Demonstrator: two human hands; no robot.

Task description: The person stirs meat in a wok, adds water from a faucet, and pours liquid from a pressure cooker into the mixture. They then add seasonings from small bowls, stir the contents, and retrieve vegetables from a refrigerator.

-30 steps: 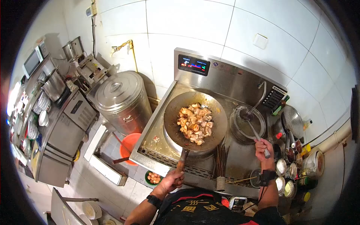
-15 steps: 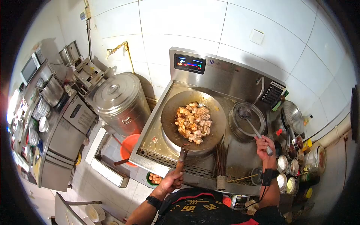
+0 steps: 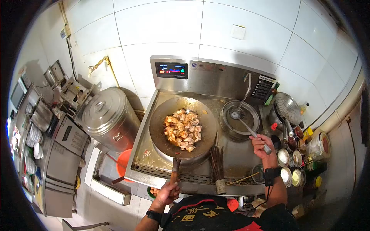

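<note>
My left hand [image 3: 167, 192] is closed around the wooden handle of a wok [image 3: 158, 136], which sits on the stove's burner. Chunks of browned meat [image 3: 183, 129], perhaps chicken, are heaped in the middle of the wok. In my right hand [image 3: 263, 146] is the long handle of a ladle [image 3: 252, 132]. The ladle's bowl is over or inside a round metal pot [image 3: 239, 132], below the spout of a faucet [image 3: 249, 86]. Whether water is flowing is hard to tell.
A bamboo brush [image 3: 217, 165] lies to the wok's right. Seasoning bowls [image 3: 284, 157] and bottles crowd the right side, near a perforated strainer [image 3: 288, 107]. To the left stand a large lidded steel drum [image 3: 111, 115] and an orange bucket [image 3: 124, 161].
The camera view has swung, so the stove and wok appear further left and slightly lower. Both hands keep their holds, and the ladle's bowl is still at the pot.
</note>
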